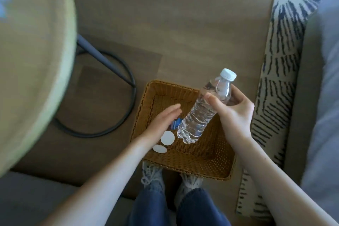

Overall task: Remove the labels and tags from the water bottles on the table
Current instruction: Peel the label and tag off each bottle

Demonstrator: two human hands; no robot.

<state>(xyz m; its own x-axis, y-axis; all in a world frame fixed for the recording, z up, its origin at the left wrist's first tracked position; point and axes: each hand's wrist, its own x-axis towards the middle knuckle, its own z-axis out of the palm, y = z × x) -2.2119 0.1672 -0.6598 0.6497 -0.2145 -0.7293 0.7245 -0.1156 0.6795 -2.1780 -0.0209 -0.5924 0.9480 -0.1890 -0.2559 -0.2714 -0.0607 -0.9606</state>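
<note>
"Two hands, one bottle. Big to small, quick: what's where?"

"Biggest is the round table (pixel 36 60), upper left, blurred. There's a blue smear on it and I can't tell if that's more bottles. Then the patterned rug (pixel 280 60) down the right side. Next the wicker basket (pixel 201 172) on the floor, lower centre. Task item: the water bottle (pixel 198 113) is above the basket, tilted, base down-left, top up-right. It looks bare, no wrap that I can see."

"Hands?"

"The right hand (pixel 236 113) is wrapped round the bottle's shoulder, thumb across the front. The left hand (pixel 163 121) is flat, fingers straight and together, holding nothing, hovering over the basket's left half. Under it are two white discs (pixel 167 138), close together on the basket floor, and a blue label scrap (pixel 175 122) just beside the bottle's base. Smallest is the white cap (pixel 228 74), which is on."

"So the step?"

"My read: dumping the peel-offs in the basket. To do it well I'd check the left palm for stuck bits. Then I'd turn the bottle in the right hand to hunt for leftover strip or glue. I'd hold at the shoulder, not the thin ribbed body, so it doesn't crush. After that, bottle to the table and on to the next one."
</note>
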